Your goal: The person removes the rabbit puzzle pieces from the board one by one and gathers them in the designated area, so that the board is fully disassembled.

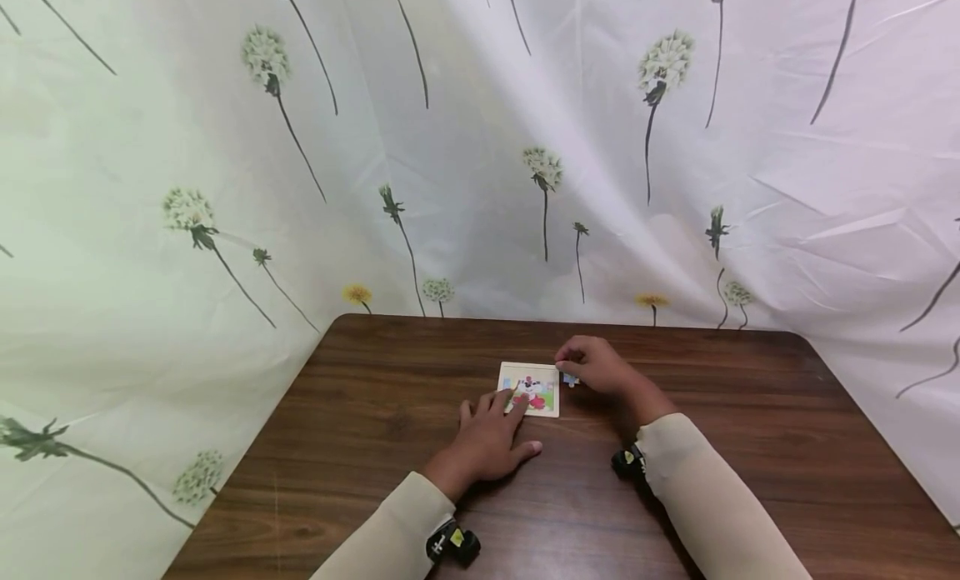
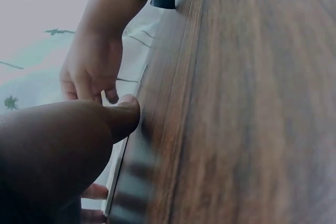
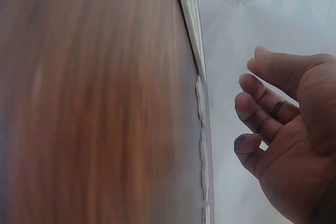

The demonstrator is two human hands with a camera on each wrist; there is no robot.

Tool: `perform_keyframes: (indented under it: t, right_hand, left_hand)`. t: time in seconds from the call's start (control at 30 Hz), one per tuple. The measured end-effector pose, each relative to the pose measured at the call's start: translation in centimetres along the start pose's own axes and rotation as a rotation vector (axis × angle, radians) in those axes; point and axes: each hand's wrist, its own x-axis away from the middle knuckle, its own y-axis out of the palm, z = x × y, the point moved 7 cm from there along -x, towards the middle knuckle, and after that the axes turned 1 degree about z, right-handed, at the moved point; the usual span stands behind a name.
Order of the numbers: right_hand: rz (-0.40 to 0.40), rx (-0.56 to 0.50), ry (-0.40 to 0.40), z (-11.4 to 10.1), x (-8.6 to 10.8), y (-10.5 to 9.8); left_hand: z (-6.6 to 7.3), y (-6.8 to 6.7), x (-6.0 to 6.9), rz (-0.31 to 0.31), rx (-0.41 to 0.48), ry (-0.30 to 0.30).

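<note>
A small square puzzle board (image 1: 550, 403) with a pale frame and a colourful cartoon picture lies on the table. My left hand (image 1: 491, 442) rests over its lower left part, fingers spread, the thumb apart from the board. My right hand (image 1: 600, 367) is at the board's upper right corner, fingers bent, thumb and forefinger tips close together. Whether anything is between those tips is hidden. Under it lies a blue puzzle piece (image 1: 571, 380). In the right wrist view, several flat pieces (image 3: 204, 156) lie beyond the board edge (image 3: 189, 17), below the right hand (image 3: 289, 124).
The dark brown wooden table (image 1: 360, 413) has rounded far corners. Behind it hangs a pale cloth (image 1: 465, 147) printed with dandelions. A black wrist camera (image 1: 453, 543) is strapped over the left sleeve, another wrist camera (image 1: 628, 463) at the right cuff.
</note>
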Motion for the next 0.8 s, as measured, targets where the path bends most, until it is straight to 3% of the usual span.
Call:
perform_keyframes:
  t: [0.43,0.8]
  right_hand:
    - [-0.028,-0.010,-0.035,-2.2,-1.8,3.0]
    - [-0.047,0.034,0.042,-2.7,-2.6,6.1]
  left_hand:
    - [0.6,0.4,0.1,-0.052,-0.068,-0.001]
    - [1.1,0.2,0.5,-0.087,-0.084,-0.019]
